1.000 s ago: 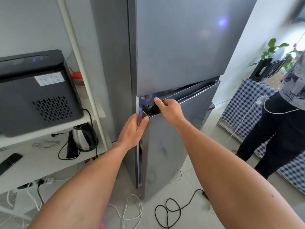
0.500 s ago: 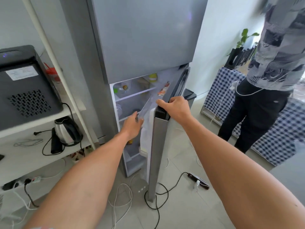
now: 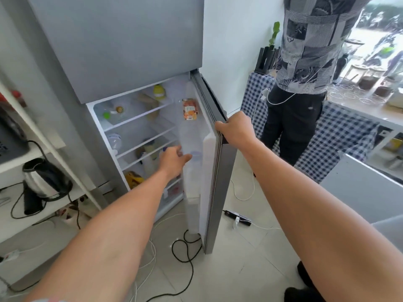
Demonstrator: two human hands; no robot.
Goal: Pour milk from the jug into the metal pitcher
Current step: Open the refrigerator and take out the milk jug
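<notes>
1. Head view: looking down at a grey fridge point(image 3: 122, 44), lower door point(image 3: 220, 171) swung open toward 1 o'clock.
2. Writing: orange-printed packet point(image 3: 190, 109) in the upper door rack carries a label, too blurred to read; no other legible brand or text.
3. Top shelf point(image 3: 139, 115): bottle with a green cap point(image 3: 106, 115), bottle with a gold cap point(image 3: 119, 110), yellow-lidded container point(image 3: 159, 91) toward 12 o'clock at the back.
4. Middle shelf: white round tub point(image 3: 113, 139) at 9 o'clock, pale yellowish jar point(image 3: 150, 147) beside it toward the centre.
5. Lower shelf: yellow bag point(image 3: 134, 178) at 7 o'clock of the compartment; contents cannot be told.
6. Jug point(image 3: 150, 163): possibly the white plastic shape just left of the left hand, mostly hidden and blurred; cannot say for sure. Pitcher not found among the visible items.
7. Left hand point(image 3: 173, 161): fingers loosely spread, grasping nothing, reaching in at the door rack level near a translucent blue-capped container point(image 3: 195, 154).
8. Right hand point(image 3: 234, 128): clenched over the door's top edge at 1 o'clock, thumb on the inner side.
9. Surroundings: kettle point(image 3: 44, 182) on a white shelf at 9 o'clock; cables point(image 3: 185, 256) on the tiled floor at 6 o'clock; a person point(image 3: 305, 62) standing at 2 o'clock by a checked tablecloth point(image 3: 340, 136).
</notes>
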